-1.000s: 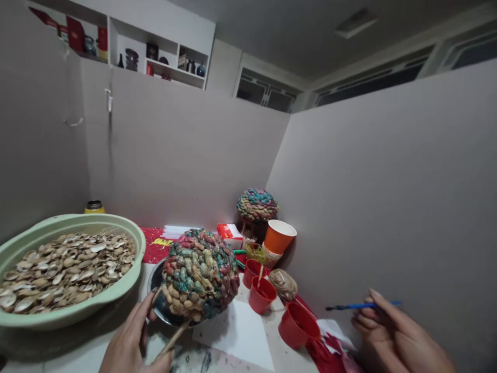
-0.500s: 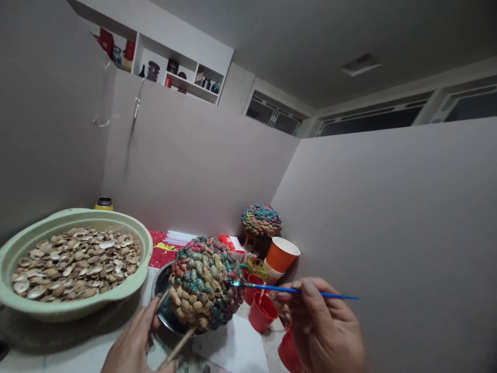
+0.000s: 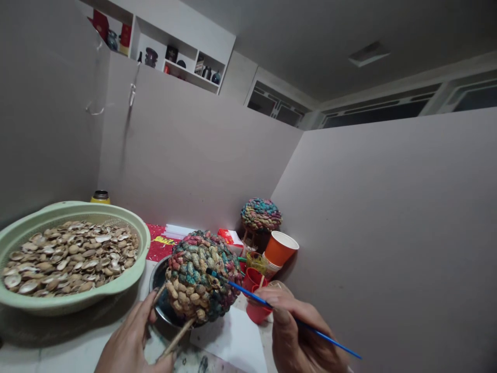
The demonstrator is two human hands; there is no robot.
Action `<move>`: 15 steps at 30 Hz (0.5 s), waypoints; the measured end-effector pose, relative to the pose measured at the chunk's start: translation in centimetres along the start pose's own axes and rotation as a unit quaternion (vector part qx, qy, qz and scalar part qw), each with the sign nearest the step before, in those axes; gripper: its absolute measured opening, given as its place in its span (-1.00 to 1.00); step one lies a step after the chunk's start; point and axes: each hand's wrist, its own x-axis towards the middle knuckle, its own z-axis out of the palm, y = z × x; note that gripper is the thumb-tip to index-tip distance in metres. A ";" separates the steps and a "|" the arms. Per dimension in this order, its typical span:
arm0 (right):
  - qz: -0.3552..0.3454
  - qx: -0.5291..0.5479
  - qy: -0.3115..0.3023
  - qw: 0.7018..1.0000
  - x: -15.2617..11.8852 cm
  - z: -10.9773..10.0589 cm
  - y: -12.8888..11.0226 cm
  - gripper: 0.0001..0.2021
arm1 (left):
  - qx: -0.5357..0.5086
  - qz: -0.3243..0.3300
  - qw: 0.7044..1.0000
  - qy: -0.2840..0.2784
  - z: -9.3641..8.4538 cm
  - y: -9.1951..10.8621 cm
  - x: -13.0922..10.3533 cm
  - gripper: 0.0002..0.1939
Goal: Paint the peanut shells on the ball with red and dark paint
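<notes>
A rounded piece covered in peanut shells (image 3: 204, 274), painted in patches of teal, red and green with some shells bare tan, stands tilted over a dark metal bowl (image 3: 158, 274). Thin wooden sticks (image 3: 176, 339) jut from its underside, and my left hand (image 3: 134, 336) is closed around them at the lower left. Between the fingers of my right hand (image 3: 301, 326) is a slim blue paintbrush (image 3: 252, 296). Its dark bristles lie against the shells on the front right of the piece.
A green colander (image 3: 145, 243) full of empty shells stands at the left. Right of the piece are red cups (image 3: 257, 313), an orange paper cup (image 3: 280, 247) and a similar shell-covered piece (image 3: 261, 213). White paper (image 3: 233, 339) lies beneath; grey partition walls enclose the table.
The brush tip has moved left and up across the shells, and its handle now slopes down to the right. My left hand keeps its hold. The view has shifted slightly.
</notes>
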 end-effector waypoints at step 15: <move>-0.010 0.004 -0.012 1.000 -0.5 -1.1 -0.1 -0.84 | 0.004 -0.009 1.000 -0.004 -0.2 0.2 -0.1 -0.20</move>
